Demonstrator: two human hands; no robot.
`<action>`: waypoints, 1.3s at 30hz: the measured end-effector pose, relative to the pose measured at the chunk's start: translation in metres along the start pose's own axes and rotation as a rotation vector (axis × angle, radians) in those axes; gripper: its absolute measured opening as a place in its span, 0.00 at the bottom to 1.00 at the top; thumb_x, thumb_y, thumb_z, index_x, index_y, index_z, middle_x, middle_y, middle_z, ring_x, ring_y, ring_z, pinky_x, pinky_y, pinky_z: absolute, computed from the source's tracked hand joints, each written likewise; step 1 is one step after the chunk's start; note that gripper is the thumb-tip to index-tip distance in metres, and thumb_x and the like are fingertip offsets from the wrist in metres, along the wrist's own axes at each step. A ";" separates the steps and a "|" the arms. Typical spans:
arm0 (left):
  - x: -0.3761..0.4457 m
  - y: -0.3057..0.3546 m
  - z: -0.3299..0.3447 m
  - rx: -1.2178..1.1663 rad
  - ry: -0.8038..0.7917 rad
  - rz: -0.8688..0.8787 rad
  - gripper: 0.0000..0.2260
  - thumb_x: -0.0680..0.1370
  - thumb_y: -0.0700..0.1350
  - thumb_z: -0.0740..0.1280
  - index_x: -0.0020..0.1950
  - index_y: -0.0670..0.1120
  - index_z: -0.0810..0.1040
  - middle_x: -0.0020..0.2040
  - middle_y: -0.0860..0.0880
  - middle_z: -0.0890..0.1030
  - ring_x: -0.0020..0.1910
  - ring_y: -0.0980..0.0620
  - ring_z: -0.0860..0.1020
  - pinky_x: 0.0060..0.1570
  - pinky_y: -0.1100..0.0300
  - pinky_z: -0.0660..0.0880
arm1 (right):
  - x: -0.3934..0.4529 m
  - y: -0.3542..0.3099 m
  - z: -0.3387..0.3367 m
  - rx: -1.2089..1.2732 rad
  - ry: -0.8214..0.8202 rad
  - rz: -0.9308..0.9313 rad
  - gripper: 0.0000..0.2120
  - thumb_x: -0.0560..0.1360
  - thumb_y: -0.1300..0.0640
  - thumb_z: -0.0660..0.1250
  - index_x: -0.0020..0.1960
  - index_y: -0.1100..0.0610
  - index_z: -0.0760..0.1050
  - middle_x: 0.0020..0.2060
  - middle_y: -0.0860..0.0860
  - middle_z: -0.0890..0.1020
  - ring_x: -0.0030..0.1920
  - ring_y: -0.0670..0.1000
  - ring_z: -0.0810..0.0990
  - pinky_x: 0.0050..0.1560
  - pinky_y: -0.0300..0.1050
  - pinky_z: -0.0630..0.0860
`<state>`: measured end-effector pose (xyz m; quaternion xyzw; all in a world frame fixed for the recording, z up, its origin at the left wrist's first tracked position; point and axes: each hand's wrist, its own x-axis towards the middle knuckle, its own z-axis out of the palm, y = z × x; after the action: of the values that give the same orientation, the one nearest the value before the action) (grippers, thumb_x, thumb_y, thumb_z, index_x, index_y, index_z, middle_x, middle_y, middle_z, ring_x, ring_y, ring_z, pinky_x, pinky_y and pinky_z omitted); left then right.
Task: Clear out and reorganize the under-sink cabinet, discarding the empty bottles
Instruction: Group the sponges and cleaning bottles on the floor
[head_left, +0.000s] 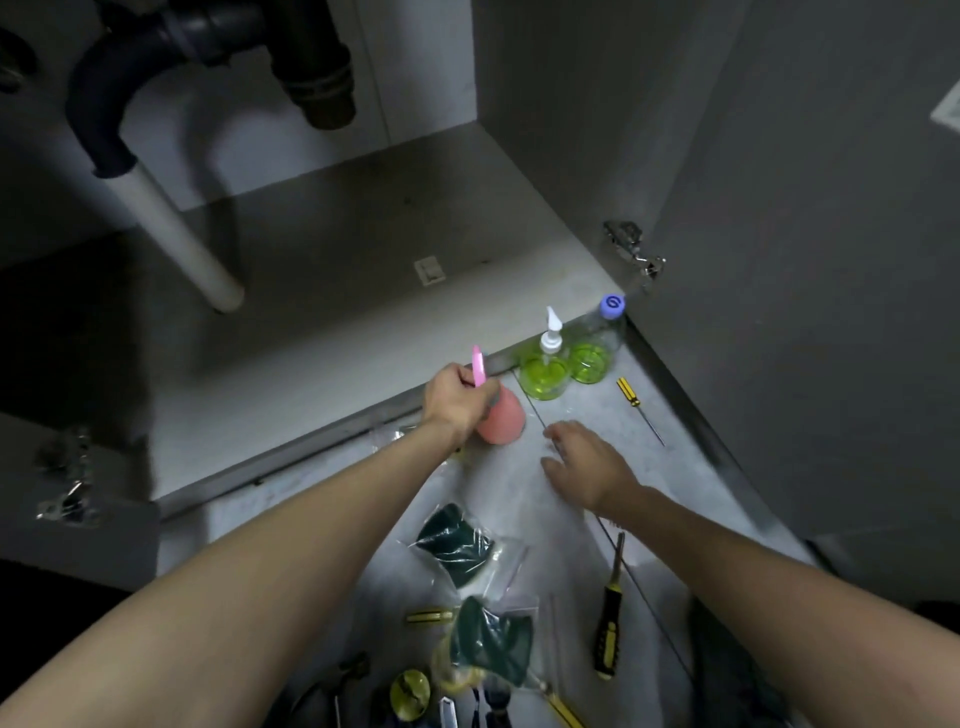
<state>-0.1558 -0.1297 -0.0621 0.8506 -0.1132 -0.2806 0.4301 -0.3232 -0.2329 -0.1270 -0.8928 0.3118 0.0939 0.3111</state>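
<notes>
I am observing the left hand (457, 402) gripping the pink spray bottle (501, 418) on the floor near the cabinet edge; right hand (587, 465) is hovering spread, empty. A careless swing is risking toppling the green bottles (563, 364) just right.

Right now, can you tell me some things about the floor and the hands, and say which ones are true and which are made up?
1. The left hand grips the pink bottle. True.
2. The right hand holds a screwdriver. False: it holds nothing, its fingers spread flat over the floor.
3. Two bottles with green liquid, the pump bottle and the blue-capped bottle, stand side by side. True.
4. The green bottles stand deep inside the cabinet. False: they stand on the floor by its front edge.
5. The small yellow screwdriver lies to the right of the green bottles. True.
</notes>
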 end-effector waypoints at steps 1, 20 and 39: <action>0.002 0.002 0.006 -0.062 -0.022 -0.018 0.09 0.74 0.46 0.74 0.42 0.46 0.75 0.40 0.45 0.83 0.45 0.42 0.83 0.47 0.52 0.80 | 0.005 -0.001 -0.006 0.024 0.015 0.008 0.23 0.78 0.51 0.65 0.71 0.55 0.70 0.66 0.53 0.75 0.66 0.54 0.75 0.64 0.48 0.72; -0.005 -0.114 -0.049 0.465 -0.140 -0.110 0.09 0.79 0.44 0.63 0.47 0.45 0.82 0.47 0.45 0.84 0.48 0.44 0.80 0.51 0.54 0.77 | 0.072 -0.061 0.011 0.109 0.174 0.119 0.38 0.64 0.35 0.78 0.64 0.53 0.68 0.59 0.53 0.76 0.59 0.59 0.79 0.53 0.53 0.76; 0.027 -0.160 -0.048 0.963 -0.299 0.279 0.33 0.78 0.49 0.64 0.80 0.52 0.55 0.80 0.47 0.52 0.75 0.44 0.57 0.69 0.46 0.68 | 0.016 -0.042 0.092 0.280 -0.049 0.097 0.13 0.73 0.47 0.73 0.53 0.52 0.75 0.46 0.48 0.78 0.49 0.53 0.78 0.47 0.45 0.70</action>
<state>-0.1134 -0.0123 -0.1770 0.8794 -0.4020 -0.2552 0.0024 -0.2818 -0.1589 -0.1841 -0.8220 0.3569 0.0863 0.4353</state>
